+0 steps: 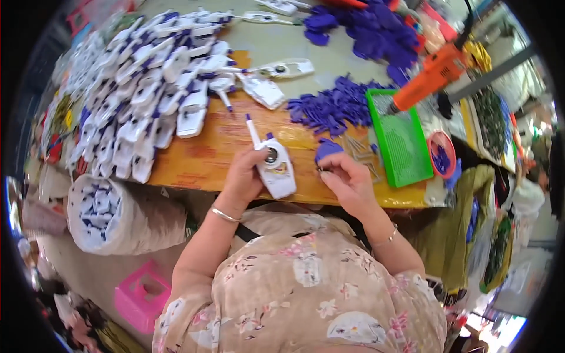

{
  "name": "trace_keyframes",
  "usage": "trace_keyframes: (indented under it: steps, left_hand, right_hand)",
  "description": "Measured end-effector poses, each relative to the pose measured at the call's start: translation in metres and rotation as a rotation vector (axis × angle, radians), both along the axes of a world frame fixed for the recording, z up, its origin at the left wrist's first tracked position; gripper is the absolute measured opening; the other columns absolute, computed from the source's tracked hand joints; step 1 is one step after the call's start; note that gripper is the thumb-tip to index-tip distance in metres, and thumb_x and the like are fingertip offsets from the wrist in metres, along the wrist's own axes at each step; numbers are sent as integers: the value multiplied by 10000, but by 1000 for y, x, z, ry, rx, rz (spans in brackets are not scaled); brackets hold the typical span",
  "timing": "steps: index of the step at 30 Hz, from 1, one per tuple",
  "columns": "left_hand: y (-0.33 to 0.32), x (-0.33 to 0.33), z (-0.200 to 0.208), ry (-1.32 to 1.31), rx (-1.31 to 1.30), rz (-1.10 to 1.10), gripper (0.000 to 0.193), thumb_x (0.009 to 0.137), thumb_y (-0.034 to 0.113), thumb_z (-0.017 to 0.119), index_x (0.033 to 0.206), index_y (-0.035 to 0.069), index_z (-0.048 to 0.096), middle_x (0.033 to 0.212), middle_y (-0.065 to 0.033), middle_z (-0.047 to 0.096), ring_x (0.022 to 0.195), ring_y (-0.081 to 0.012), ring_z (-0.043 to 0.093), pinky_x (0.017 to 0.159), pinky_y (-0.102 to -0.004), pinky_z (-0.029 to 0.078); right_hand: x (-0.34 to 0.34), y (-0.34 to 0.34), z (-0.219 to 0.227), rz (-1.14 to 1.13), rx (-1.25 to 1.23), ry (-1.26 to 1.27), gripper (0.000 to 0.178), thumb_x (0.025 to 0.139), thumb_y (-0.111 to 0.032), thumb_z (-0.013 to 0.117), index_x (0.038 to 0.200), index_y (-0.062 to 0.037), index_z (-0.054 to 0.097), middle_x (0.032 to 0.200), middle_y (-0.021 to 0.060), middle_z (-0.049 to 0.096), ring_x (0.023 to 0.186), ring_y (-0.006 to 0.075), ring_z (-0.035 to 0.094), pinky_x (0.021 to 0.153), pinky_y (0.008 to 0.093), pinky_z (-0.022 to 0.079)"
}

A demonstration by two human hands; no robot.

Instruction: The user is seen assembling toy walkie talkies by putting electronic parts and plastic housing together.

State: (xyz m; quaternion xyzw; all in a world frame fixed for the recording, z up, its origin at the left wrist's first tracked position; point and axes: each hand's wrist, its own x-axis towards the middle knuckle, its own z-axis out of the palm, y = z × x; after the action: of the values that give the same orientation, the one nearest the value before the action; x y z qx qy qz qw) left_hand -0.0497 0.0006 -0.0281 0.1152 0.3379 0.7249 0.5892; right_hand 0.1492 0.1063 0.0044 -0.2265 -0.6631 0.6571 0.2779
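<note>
My left hand (241, 176) is closed around a white plastic housing (278, 178) with a round dark part, some bare inner parts and a thin purple-tipped stem pointing away from me. It is held over the near edge of the table. To its right, my right hand (352, 183) pinches thumb and forefinger together on a tiny dark piece, too small to name. Just beyond those fingers lies a flat purple plastic piece (327, 149), partly hidden by the hand. Thin metallic rods (359, 146) lie beside it.
A large heap of white housings (170, 70) covers the left of the table. Purple parts (338, 106) are piled ahead, near a green tray (424, 147) of small pieces. An orange power screwdriver (429, 76) hangs above the tray. A white sack (129, 217) stands at lower left.
</note>
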Motion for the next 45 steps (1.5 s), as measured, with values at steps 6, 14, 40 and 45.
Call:
trace_keyframes:
  steps: [6,14,40,45]
  left_hand:
    - [4,4,7,-109,-8,-40,377,855,173,488,1119,-96,500,1060,-234,607,1016,-385,599,903,-489,483]
    - [-1,3,4,-95,7,-48,409,860,199,507,1195,-34,486,1110,-225,592,1062,-382,573,950,-484,453]
    - [2,44,31,-221,-2,164,391,952,237,372,1249,-4,450,1179,-122,564,1097,-241,540,1005,-409,385]
    - [0,47,27,-100,56,143,423,962,253,346,1294,-2,405,1206,-139,541,1120,-243,527,1005,-394,385]
  right_hand:
    - [-15,11,4,-55,671,-177,244,747,39,622,977,-2,553,858,99,556,766,195,576,687,258,464]
    - [7,26,5,-217,922,-269,340,691,-110,711,994,-38,575,1009,142,572,957,338,538,814,429,430]
    - [-8,-21,26,-128,739,-50,546,655,-131,753,1124,17,517,1044,171,572,924,315,565,788,377,460]
    - [-12,-30,18,-171,945,-93,614,632,-164,766,1158,0,495,1071,176,556,937,342,548,811,416,434]
